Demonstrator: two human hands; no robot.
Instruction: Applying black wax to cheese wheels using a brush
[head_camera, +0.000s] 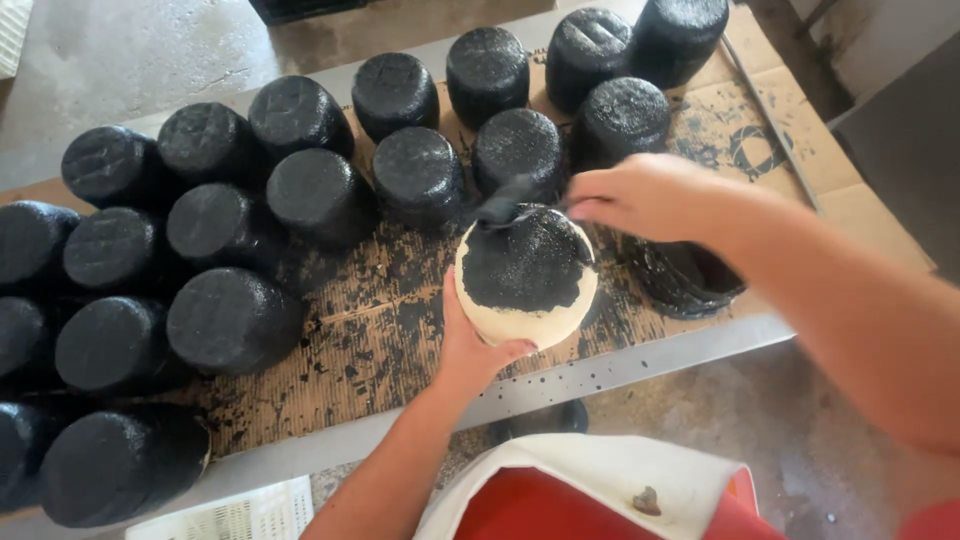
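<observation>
At table edge, centre of the head view, the left hand (468, 350) cups a pale round block (527, 278) from below, fingers wrapped on its near side, tilting its flat face up — that face is mostly coated black, a cream rim still bare. Right hand (645, 195) is closed on a brush (505, 208), bristles touching the top of the block. Just right of it sits a black paint tub (685, 275), partly hidden by the right forearm. Risks, as judgement: the block is held by one hand only over the table edge, so a wet-paint slip could drop it; the forearm passing over the tub could smear or tip it; drips could land on the white and red cloth (600, 490) below. Finished black blocks (235, 320) stand close-packed to the left and behind — a bump could mar them. Surface: paint-spattered cardboard sheet (370, 330) on a grey table (640, 362). Room: rough concrete floor (120, 60), bright daylight.
</observation>
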